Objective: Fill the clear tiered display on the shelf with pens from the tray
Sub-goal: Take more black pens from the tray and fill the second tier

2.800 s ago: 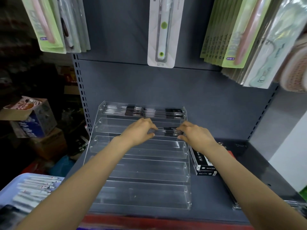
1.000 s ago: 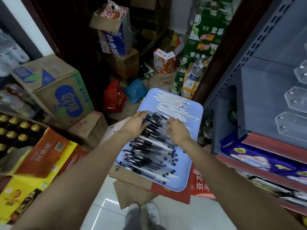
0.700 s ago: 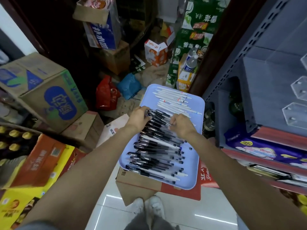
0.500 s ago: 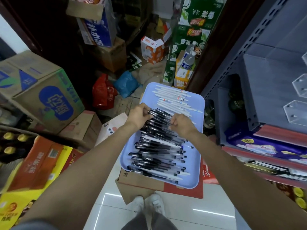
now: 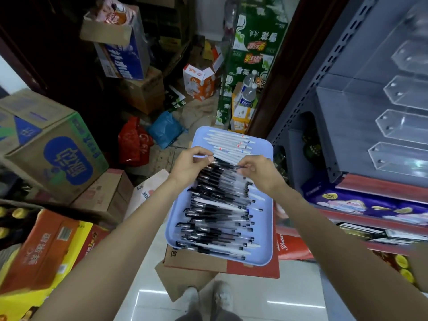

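A: From the head camera, we are looking down at the blue tray [image 5: 266,256] sitting on a cardboard box [image 5: 196,262]; it is carrying a thick heap of black pens [image 5: 217,212] near us and a smaller row of white pens [image 5: 228,141] at its far end.

B: And we are holding a pen between both hands; our left hand [image 5: 188,166] is pinching one end of a black pen [image 5: 228,164] with curled fingers, while our right hand [image 5: 260,173] is pinching the other end; the pen is sitting just above the top of the black heap, and there may be more than one pen in the pinch, though the blur is keeping us from saying.

A: The clear tiered display [image 5: 403,126] is showing only at the right edge, up on the grey shelf [image 5: 335,126], well apart from the tray.

B: The tiers we are seeing from this side are looking bare; the upper ones are running out of view, so we are not judging those.

A: So we are reckoning the filling as far from done; the tray is holding most of its stock, and several tiers are waiting.

B: We are judging this step as gathering a pen, with the carry to the display not yet begun.
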Tool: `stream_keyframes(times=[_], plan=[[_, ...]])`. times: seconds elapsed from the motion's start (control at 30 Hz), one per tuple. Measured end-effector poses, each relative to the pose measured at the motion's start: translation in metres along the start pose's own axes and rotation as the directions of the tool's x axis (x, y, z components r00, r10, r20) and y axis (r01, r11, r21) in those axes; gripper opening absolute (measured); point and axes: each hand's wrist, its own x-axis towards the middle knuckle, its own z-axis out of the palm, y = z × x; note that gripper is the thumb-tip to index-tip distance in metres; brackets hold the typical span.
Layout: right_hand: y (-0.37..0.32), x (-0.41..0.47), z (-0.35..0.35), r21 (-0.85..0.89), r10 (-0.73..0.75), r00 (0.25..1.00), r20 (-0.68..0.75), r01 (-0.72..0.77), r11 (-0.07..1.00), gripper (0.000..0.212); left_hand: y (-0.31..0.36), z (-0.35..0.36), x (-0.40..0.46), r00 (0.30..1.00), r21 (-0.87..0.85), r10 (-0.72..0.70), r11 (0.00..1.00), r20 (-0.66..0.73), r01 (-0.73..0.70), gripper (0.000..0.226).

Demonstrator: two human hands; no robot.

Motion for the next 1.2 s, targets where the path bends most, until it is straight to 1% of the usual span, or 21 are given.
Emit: stream_keyframes(times=[0.03,0.1,0.13,0.17,0.2,0.23,0.27,0.4,0.47,0.53,0.6,0.7,0.77,0.83,0.87,0.93,1.0,1.03,1.1,1.13,1.2], plan=[[-0.004,-0.007,-0.010,0.014,-0.023,1.000,-0.019,0.023,1.000,0.021,0.013,0.000,-0.003,1.000,-0.035,0.010,0.999,0.015,-0.009,0.011],[-0.011,-0.018,-0.031,0.063,-0.061,0.995,-0.084,0.066,0.996,0.015,0.039,0.006,-0.007,0.999,-0.217,0.002,0.976,0.042,0.008,0.021],[-0.013,-0.023,-0.041,0.114,-0.072,0.989,-0.133,0.087,0.990,0.009,0.053,0.012,-0.008,0.997,-0.310,-0.014,0.950,0.073,0.036,0.021],[-0.015,-0.028,-0.052,0.172,-0.072,0.982,-0.177,0.103,0.980,0.004,0.067,0.021,-0.007,0.994,-0.356,-0.012,0.933,0.111,0.051,0.015],[-0.016,-0.032,-0.063,0.220,-0.069,0.974,-0.216,0.117,0.968,0.001,0.079,0.032,-0.005,0.990,-0.328,0.010,0.944,0.142,0.037,0.007],[-0.017,-0.037,-0.074,0.257,-0.059,0.965,-0.255,0.126,0.958,0.003,0.093,0.044,-0.003,0.985,-0.291,0.042,0.957,0.164,0.007,0.003],[-0.016,-0.043,-0.085,0.291,-0.050,0.955,-0.292,0.139,0.947,0.006,0.108,0.056,-0.001,0.981,-0.273,0.082,0.962,0.175,-0.032,0.009],[-0.005,-0.065,-0.130,0.457,0.040,0.923,-0.382,0.152,0.876,0.020,0.164,0.108,0.002,0.970,-0.301,0.201,0.941,0.138,-0.153,0.020],[0.008,-0.077,-0.157,0.459,0.041,0.911,-0.410,0.168,0.872,0.024,0.186,0.138,0.004,0.966,-0.321,0.220,0.932,0.140,-0.166,0.025],[0.023,-0.090,-0.186,0.435,0.007,0.896,-0.445,0.209,0.876,0.027,0.206,0.170,0.007,0.958,-0.350,0.232,0.923,0.169,-0.162,0.021],[0.041,-0.100,-0.215,0.411,-0.028,0.883,-0.468,0.246,0.878,0.023,0.227,0.202,0.010,0.949,-0.393,0.245,0.907,0.197,-0.153,0.016],[0.075,-0.105,-0.260,0.332,-0.063,0.876,-0.478,0.247,0.910,0.017,0.254,0.251,0.017,0.939,-0.418,0.276,0.892,0.206,-0.170,0.013],[0.101,-0.103,-0.295,0.238,-0.112,0.897,-0.428,0.231,0.944,0.015,0.272,0.281,0.024,0.933,-0.353,0.319,0.903,0.165,-0.246,0.014],[0.121,-0.101,-0.331,0.247,-0.138,0.915,-0.380,0.244,0.938,0.006,0.289,0.304,0.033,0.908,-0.179,0.412,0.901,0.078,-0.394,0.015],[0.129,-0.101,-0.348,0.275,-0.138,0.908,-0.396,0.260,0.926,0.013,0.297,0.312,0.038,0.884,-0.059,0.465,0.885,0.046,-0.462,0.015],[0.143,-0.100,-0.378,0.326,-0.134,0.875,-0.465,0.310,0.893,0.025,0.312,0.324,0.048,0.841,0.218,0.538,0.815,0.056,-0.536,0.017],[0.157,-0.097,-0.401,0.355,-0.173,0.848,-0.501,0.384,0.852,0.030,0.324,0.335,0.057,0.817,0.471,0.555,0.686,0.154,-0.555,0.019],[0.163,-0.096,-0.410,0.369,-0.201,0.841,-0.502,0.419,0.829,0.030,0.330,0.341,0.059,0.807,0.552,0.550,0.614,0.213,-0.564,0.018],[0.173,-0.092,-0.423,0.375,-0.252,0.829,-0.500,0.469,0.800,0.022,0.339,0.354,0.063,0.789,0.624,0.538,0.516,0.298,-0.587,0.016],[0.177,-0.089,-0.428,0.366,-0.267,0.821,-0.505,0.484,0.795,0.017,0.344,0.358,0.065,0.780,0.633,0.540,0.492,0.317,-0.598,0.014],[0.181,-0.085,-0.436,0.350,-0.271,0.815,-0.512,0.486,0.801,0.011,0.351,0.360,0.073,0.767,0.635,0.558,0.477,0.316,-0.608,0.011]])
